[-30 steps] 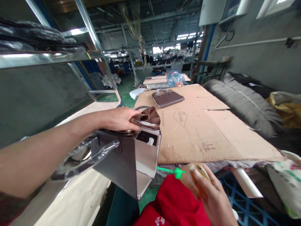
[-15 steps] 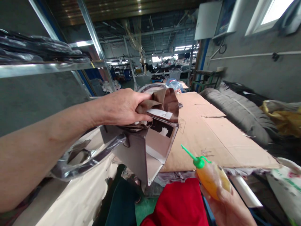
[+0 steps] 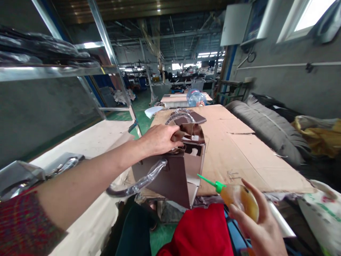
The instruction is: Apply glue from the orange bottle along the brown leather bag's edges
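A dark brown handbag stands tilted at the near edge of the cardboard-covered table, its open side facing right. My left hand is closed on the bunched brown lining at the bag's top. A carry handle wrapped in clear plastic hangs from the bag's near side. In my right hand is a squeeze bottle of amber liquid, fingers around its body. Its thin green nozzle points left toward the bag's open side, apparently just short of it.
Cardboard covers the table. Beyond the bag lie a flat brown piece and a clear water jug. Plastic-wrapped goods fill a metal rack shelf at left. Grey padded rolls line the right side. Red cloth is below.
My left hand has lowered the handbag, away from me and slightly right, onto the table edge. The squeeze bottle has tipped flatter, its nozzle moving left and down toward the bag.
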`<action>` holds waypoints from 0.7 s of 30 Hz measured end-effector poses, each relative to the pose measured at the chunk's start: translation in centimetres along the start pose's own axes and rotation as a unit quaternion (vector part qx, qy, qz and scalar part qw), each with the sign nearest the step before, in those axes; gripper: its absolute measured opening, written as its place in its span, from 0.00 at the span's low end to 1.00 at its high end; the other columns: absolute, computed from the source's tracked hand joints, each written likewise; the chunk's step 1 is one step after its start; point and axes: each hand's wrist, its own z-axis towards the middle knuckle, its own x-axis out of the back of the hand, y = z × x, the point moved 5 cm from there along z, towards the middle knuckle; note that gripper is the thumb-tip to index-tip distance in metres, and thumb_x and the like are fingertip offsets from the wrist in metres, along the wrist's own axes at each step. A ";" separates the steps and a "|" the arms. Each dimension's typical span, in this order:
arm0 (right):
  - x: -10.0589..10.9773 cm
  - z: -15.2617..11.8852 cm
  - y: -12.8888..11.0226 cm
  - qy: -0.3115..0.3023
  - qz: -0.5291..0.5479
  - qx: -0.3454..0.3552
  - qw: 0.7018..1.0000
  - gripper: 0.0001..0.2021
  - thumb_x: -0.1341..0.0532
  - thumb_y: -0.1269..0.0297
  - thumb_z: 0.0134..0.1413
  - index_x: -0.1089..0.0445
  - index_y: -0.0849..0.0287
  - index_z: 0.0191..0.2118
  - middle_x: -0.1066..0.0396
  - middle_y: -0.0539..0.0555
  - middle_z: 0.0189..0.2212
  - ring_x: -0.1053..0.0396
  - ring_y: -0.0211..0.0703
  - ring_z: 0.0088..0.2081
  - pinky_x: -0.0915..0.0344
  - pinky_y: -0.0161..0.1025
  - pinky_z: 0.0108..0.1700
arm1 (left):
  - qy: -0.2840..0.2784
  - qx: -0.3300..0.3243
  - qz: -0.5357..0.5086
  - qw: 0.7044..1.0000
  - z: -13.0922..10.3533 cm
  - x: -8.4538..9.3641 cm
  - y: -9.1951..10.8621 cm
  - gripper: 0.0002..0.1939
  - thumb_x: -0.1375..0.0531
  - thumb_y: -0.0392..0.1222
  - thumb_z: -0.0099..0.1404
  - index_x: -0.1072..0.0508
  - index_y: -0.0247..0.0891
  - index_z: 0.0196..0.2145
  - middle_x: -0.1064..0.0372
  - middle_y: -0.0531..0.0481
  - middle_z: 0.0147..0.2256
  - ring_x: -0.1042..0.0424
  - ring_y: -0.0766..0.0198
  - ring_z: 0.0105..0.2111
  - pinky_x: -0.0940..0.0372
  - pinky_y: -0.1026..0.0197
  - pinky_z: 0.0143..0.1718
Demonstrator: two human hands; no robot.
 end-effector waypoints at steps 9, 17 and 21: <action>-0.5 0.5 1.8 -0.026 -0.084 -0.020 0.996 0.30 0.28 0.44 0.51 0.28 0.52 0.58 0.19 0.56 0.43 0.19 0.53 0.39 0.21 0.38 0.35 | 0.058 -0.006 0.037 0.998 -0.3 -0.6 1.5 0.14 0.35 0.51 0.67 0.26 0.41 0.46 0.19 0.44 0.42 0.20 0.45 0.44 0.33 0.55 0.36; -0.9 1.2 1.8 -0.073 -0.127 0.054 0.988 0.18 0.32 0.48 0.60 0.25 0.53 0.50 0.19 0.56 0.41 0.20 0.51 0.39 0.24 0.38 0.36 | 0.098 -0.034 0.041 0.994 -1.6 -0.8 1.8 0.10 0.37 0.48 0.68 0.27 0.41 0.42 0.19 0.48 0.40 0.20 0.48 0.41 0.38 0.56 0.30; -1.2 1.8 1.1 -0.066 -0.153 0.092 0.982 0.17 0.34 0.48 0.61 0.25 0.52 0.50 0.19 0.55 0.41 0.22 0.49 0.38 0.26 0.40 0.40 | 0.113 -0.041 0.035 0.992 -2.4 -0.8 1.8 0.08 0.39 0.47 0.68 0.28 0.42 0.40 0.19 0.49 0.39 0.20 0.48 0.41 0.40 0.56 0.29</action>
